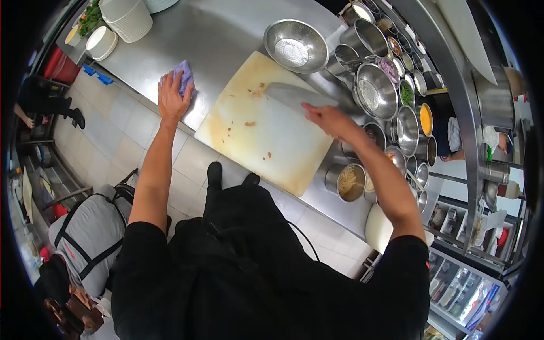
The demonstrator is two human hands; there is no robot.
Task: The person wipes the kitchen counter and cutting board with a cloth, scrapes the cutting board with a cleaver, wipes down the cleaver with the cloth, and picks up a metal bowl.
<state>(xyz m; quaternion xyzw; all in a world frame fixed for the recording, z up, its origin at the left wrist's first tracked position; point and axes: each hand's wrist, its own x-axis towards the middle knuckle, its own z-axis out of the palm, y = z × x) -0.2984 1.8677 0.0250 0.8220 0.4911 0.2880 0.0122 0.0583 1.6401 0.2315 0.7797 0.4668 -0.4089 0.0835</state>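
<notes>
My left hand is on a crumpled purple cloth at the near edge of the steel counter, with cloth showing between its thumb and fingers. Above the right part of a white cutting board, my right hand grips a kitchen knife. The wide blade points left and is smeared by motion; its handle is hidden in my fist. Brown food scraps are scattered on the stained board.
A steel bowl stands behind the board. Several steel pots and bowls crowd the right side, one holding pale strips. Stacked white bowls stand at the far left. A person in grey is behind me on the left.
</notes>
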